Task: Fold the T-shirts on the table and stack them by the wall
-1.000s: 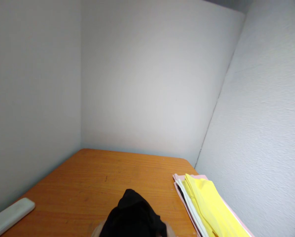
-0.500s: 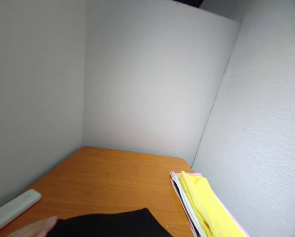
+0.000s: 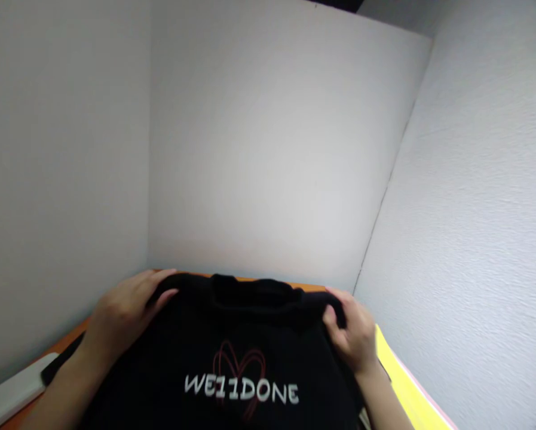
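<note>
The orange wooden table (image 3: 73, 337) bears a black shirt (image 3: 232, 358), a white bar (image 3: 12, 391) at left, yellow cloths (image 3: 402, 388) at right.

A shirt (image 3: 232, 370) lies spread over the table (image 3: 70, 341), its collar toward the back wall and its lettered front facing up. The left hand (image 3: 124, 310) sits on the shirt's left shoulder and the right hand (image 3: 352, 334) on its right shoulder, each with cloth between thumb and fingers. A long flat block (image 3: 12, 394) lies on the table to the left of the shirt, near the left wall. A pile of folded clothes (image 3: 404, 391) lies to its right, along the right wall, partly behind the right wrist.
</note>
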The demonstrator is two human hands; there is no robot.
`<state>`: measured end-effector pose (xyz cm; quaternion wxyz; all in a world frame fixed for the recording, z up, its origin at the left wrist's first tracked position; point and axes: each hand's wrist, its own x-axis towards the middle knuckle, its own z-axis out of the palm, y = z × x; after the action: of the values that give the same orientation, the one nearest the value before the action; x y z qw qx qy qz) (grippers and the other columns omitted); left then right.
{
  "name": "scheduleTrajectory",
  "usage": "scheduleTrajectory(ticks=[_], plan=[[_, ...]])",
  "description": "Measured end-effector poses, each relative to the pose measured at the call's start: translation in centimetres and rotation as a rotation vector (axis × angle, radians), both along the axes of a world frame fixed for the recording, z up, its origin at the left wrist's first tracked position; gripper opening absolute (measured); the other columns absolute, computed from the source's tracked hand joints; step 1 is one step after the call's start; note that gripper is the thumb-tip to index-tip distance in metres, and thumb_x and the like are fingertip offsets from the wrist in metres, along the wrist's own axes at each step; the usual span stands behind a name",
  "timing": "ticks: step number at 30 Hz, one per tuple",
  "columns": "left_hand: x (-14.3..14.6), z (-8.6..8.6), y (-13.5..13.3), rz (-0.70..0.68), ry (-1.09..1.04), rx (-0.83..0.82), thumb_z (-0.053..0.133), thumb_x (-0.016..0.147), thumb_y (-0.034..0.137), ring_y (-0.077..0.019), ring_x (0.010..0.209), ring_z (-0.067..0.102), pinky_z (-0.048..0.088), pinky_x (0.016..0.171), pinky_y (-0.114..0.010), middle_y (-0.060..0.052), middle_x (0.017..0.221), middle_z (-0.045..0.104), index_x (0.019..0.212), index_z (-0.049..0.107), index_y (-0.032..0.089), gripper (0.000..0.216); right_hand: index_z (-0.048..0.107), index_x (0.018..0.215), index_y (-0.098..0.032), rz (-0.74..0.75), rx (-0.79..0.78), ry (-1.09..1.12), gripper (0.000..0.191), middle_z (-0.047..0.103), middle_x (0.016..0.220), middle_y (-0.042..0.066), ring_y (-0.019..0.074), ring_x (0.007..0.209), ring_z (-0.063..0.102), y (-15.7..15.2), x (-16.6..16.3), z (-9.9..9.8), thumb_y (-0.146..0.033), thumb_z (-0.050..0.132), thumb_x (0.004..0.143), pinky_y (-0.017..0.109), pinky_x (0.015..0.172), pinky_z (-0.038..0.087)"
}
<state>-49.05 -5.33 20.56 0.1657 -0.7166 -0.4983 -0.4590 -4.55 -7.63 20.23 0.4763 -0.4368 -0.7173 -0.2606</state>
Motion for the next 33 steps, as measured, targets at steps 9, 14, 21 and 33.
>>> scheduleTrajectory(ticks=[9,14,21,33], plan=[[4.8,-10.1,9.1,-0.055,0.259,-0.491,0.034,0.095,0.035,-0.0222,0.115,0.057,0.042,0.103,-0.038,-0.009,0.123,0.064,0.110,0.066,0.021,0.038,0.055,0.129,-0.018,-0.173,-0.785,-0.224,0.040,0.055,0.129,0.015,0.0304,0.121,0.049,11.6,-6.3,-11.3,-0.033,0.046,0.092,0.042,0.100,0.038],[5.7,-15.2,11.6,-0.065,0.343,-0.716,0.034,0.094,0.044,-0.0249,0.138,0.038,0.028,0.115,-0.044,-0.009,0.149,0.045,0.136,0.052,0.021,0.051,0.039,0.146,-0.022,-0.179,-1.018,-0.235,0.058,0.028,0.155,0.011,0.0332,0.143,0.020,13.6,-7.9,-16.2,-0.052,0.032,0.097,0.049,0.112,0.019],[5.3,-17.6,15.8,-0.017,0.434,-0.737,0.030,0.094,0.053,-0.0253,0.146,0.021,0.014,0.118,-0.049,-0.006,0.156,0.030,0.144,0.040,0.024,0.058,0.027,0.151,-0.027,-0.246,-1.076,-0.235,0.067,0.010,0.160,0.006,0.0308,0.146,0.002,18.5,-7.6,-17.4,-0.063,0.028,0.094,0.051,0.114,0.006],[4.8,-19.0,19.3,0.035,0.444,-0.640,0.029,0.095,0.052,-0.0215,0.145,0.023,0.013,0.119,-0.046,-0.002,0.155,0.031,0.144,0.040,0.026,0.056,0.029,0.150,-0.031,-0.278,-0.961,-0.212,0.062,0.013,0.159,0.002,0.0278,0.147,0.004,21.1,-7.7,-18.8,-0.060,0.028,0.095,0.048,0.115,0.003]])
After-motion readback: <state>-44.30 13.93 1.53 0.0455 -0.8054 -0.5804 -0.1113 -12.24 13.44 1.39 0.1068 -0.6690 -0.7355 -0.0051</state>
